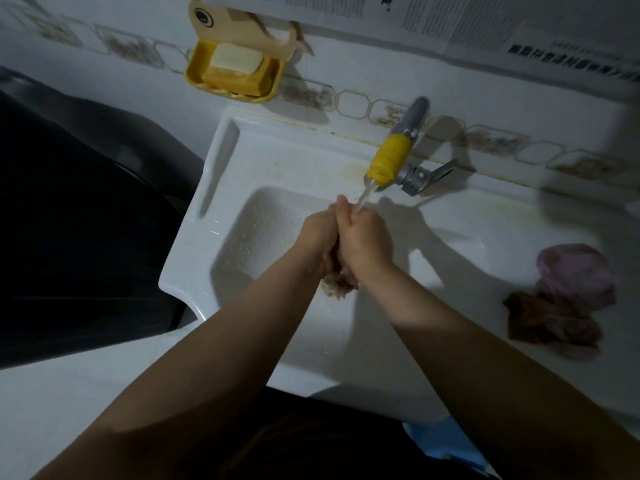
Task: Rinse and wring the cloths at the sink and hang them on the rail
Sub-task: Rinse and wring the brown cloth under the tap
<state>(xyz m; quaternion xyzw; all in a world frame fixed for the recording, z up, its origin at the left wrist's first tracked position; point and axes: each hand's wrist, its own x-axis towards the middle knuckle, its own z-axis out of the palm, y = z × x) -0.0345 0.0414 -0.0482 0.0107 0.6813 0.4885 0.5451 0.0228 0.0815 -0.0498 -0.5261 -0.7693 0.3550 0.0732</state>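
Over the white sink [242,161] my left hand [320,237] and my right hand [367,237] are pressed together, both gripping a wet beige cloth [341,284] whose end bulges out below my wrists. Water runs from the tap with a yellow nozzle [389,159] onto my fingers. On the counter at the right lies a pink cloth [576,271] with a brown cloth [526,317] beside it. No rail is in view.
A yellow soap dish [235,71] with two soap bars hangs on the tiled wall above the sink. The tap lever [443,169] points right. A dark appliance [69,220] fills the left side. Something blue [440,441] shows under the sink's front edge.
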